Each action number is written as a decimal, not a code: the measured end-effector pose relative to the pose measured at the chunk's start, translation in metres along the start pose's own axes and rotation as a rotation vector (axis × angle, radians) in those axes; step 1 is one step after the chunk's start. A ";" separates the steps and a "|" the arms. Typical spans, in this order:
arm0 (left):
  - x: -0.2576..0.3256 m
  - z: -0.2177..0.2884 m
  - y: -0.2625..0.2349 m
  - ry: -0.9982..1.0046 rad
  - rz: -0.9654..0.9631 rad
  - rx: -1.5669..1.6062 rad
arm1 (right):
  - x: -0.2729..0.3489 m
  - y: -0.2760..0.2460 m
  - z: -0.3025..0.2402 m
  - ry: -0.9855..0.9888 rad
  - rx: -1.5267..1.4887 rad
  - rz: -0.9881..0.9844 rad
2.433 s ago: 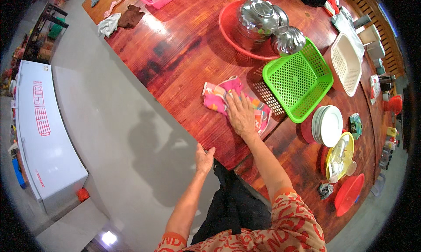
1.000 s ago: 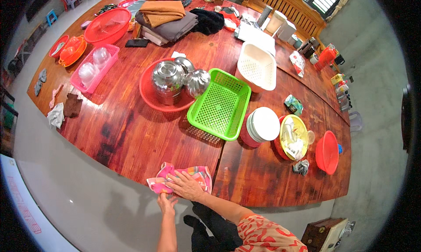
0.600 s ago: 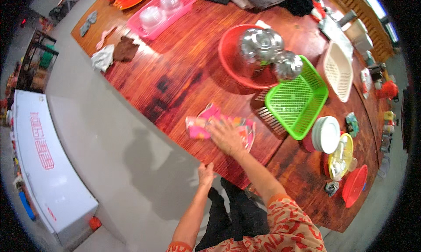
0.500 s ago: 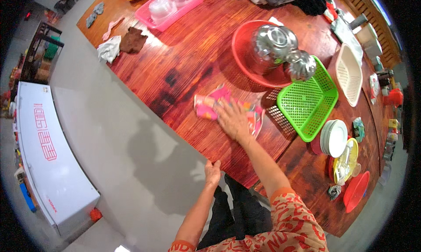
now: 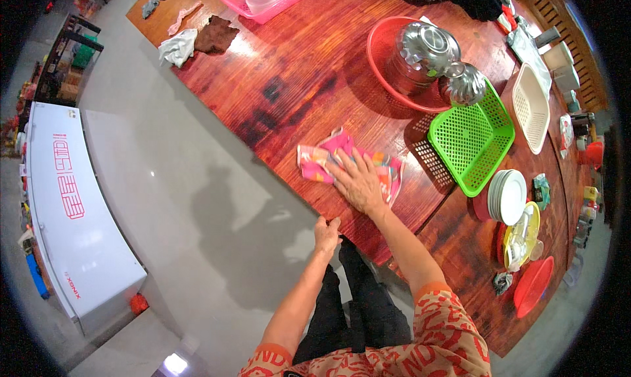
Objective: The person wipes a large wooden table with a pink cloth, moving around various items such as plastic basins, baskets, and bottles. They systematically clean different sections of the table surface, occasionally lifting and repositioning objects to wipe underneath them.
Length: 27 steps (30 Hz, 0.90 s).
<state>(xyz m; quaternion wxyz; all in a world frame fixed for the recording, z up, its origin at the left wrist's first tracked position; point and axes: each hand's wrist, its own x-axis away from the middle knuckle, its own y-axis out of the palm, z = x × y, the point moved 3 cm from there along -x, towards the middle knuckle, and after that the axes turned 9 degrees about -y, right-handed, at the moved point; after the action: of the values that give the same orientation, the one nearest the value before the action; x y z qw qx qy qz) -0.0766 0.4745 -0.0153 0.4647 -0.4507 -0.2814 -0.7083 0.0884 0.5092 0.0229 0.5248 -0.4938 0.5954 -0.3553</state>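
Observation:
My right hand [image 5: 357, 183] lies flat with spread fingers on a pink, orange and white patterned cloth [image 5: 322, 161], pressing it against the reddish-brown wooden table [image 5: 243, 81]. The cloth is rumpled, and its middle is hidden under the palm. At the table's near edge, my left hand [image 5: 327, 234] is closed on the rim; its fingertips are partly out of sight. Just right of the cloth stands a green slotted basket [image 5: 470, 147]. Beyond it is a red basin [image 5: 381, 62] holding shiny metal bowls [image 5: 427, 48].
White plates [image 5: 507, 196] are stacked to the right, near a yellow bowl [image 5: 526, 245] of utensils and a red plate [image 5: 534, 287]. A cream basket [image 5: 531, 108] stands farther back. Rags [image 5: 215, 35] and a pink tray [image 5: 263, 12] occupy the far left. A white freezer [image 5: 79, 206] stands across the floor.
My right hand and the cloth have slid a little toward the table's near edge. My left hand stays at the rim. The whole view has shifted slightly.

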 end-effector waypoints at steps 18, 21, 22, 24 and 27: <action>-0.010 0.025 -0.019 0.181 0.125 0.136 | -0.011 0.003 -0.011 -0.043 -0.034 -0.062; -0.019 0.027 -0.020 0.160 0.149 0.093 | -0.036 0.009 0.011 -0.030 -0.005 -0.039; -0.023 0.028 -0.020 0.151 0.166 0.057 | -0.044 0.011 0.019 -0.023 0.002 -0.035; -0.027 0.029 -0.018 0.140 0.184 0.063 | -0.059 0.014 0.036 0.001 0.020 -0.031; -0.036 0.023 -0.019 0.217 0.198 0.124 | -0.089 0.017 0.058 0.036 0.033 0.000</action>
<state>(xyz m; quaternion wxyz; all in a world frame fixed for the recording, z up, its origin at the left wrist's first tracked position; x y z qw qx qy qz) -0.0793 0.5155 -0.0373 0.5869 -0.3674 -0.2270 -0.6849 0.1382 0.6046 0.0199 0.5221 -0.4787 0.5988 -0.3738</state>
